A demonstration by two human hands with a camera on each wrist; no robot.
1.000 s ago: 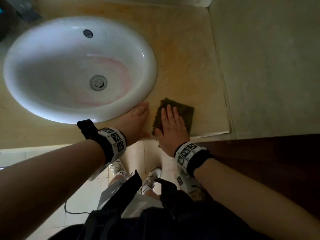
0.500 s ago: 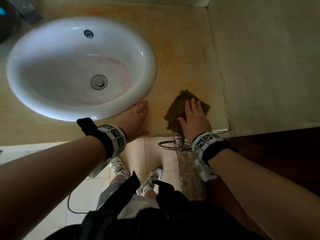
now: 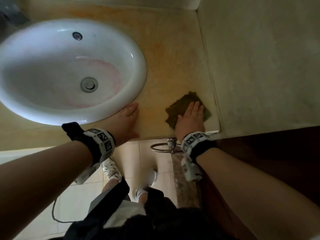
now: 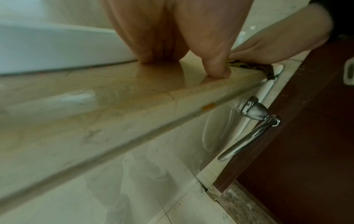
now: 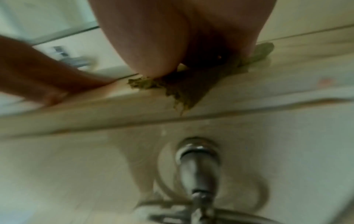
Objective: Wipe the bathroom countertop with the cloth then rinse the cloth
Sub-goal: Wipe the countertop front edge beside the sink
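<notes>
A dark green cloth lies flat on the beige countertop, near its front right corner by the side wall. My right hand presses down on the cloth with straight fingers, covering its near half. In the right wrist view the cloth reaches the counter's front edge under the palm. My left hand rests flat on the counter beside the rim of the white oval sink. In the left wrist view its fingers touch the glossy stone.
A tiled side wall bounds the counter on the right. A chrome towel ring hangs below the counter's front edge, with a dark wooden panel to its right. My feet in white shoes stand on the tiled floor.
My right hand has slid the cloth to the right along the front of the counter, from beside the left hand to near the side wall. The left hand has stayed in place.
</notes>
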